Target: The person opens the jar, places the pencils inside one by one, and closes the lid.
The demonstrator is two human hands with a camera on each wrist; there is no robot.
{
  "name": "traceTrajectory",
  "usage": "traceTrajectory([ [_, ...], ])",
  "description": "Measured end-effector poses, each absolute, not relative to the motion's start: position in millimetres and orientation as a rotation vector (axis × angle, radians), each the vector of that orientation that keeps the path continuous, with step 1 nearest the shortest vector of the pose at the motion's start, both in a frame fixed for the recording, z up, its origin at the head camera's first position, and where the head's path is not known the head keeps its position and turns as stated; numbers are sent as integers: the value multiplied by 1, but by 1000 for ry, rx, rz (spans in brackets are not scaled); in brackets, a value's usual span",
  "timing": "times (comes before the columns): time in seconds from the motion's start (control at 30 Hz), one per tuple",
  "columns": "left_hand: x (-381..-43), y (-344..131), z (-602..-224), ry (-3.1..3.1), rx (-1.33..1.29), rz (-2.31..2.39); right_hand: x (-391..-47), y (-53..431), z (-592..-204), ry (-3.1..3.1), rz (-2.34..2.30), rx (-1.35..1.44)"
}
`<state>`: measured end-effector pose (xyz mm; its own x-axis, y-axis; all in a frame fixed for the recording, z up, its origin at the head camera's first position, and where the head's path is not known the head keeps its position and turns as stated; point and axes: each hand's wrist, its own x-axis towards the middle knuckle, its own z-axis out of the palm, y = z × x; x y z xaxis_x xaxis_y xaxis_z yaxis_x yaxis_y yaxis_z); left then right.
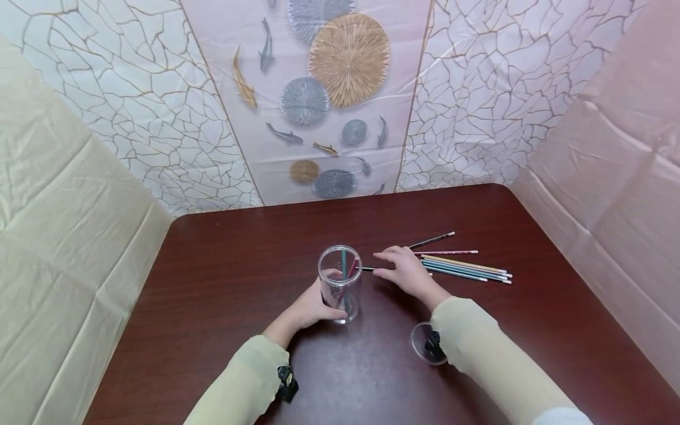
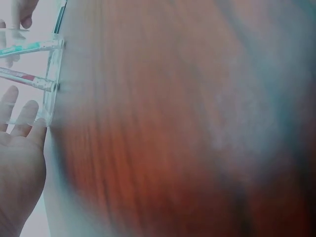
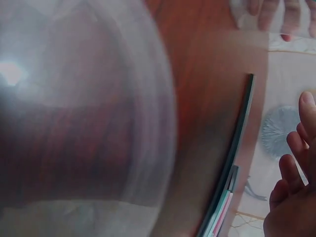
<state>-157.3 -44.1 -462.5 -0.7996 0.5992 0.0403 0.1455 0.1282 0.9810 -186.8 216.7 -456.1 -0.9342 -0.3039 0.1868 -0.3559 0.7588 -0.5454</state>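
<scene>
A clear cylindrical jar (image 1: 353, 298) stands on the table, and my left hand (image 1: 307, 308) grips it from the left, thumb across its near side. Inside lean a teal pencil (image 1: 344, 265) and a red pencil (image 1: 353, 268); their lower ends rest at the jar's bottom in the left wrist view. Right of the jar, my right hand (image 1: 408, 274) hovers with fingers apart and nothing between them. Under it lies a dark pencil (image 1: 366, 269), its tip pointing towards the jar and its middle hidden by the hand in the head view.
Several pencils (image 1: 467, 270) lie in a loose fan to the right, with a red pencil (image 1: 451, 252) and a black pencil (image 1: 432, 239) behind them. A clear round lid (image 1: 418, 349) lies partly under the right sleeve. Patterned cloth (image 1: 340, 118) hangs behind the table (image 1: 239, 248).
</scene>
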Motion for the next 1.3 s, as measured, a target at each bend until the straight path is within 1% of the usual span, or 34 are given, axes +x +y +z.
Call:
traceTrajectory([
  [0.23,-157,-43,-460,2073,739,1696,-193,217,-470,-2906,810,576],
  [0.53,-160,-40,-458,2061,768,1715,-201,217,-473,-2932,736,569],
  [1.07,-158,-43,-455,2138,760,1649,-204,216,-487,-2941,707,660],
  [1.3,-158,-46,-459,2133,754,1661,-204,211,-484,-2938,740,686],
])
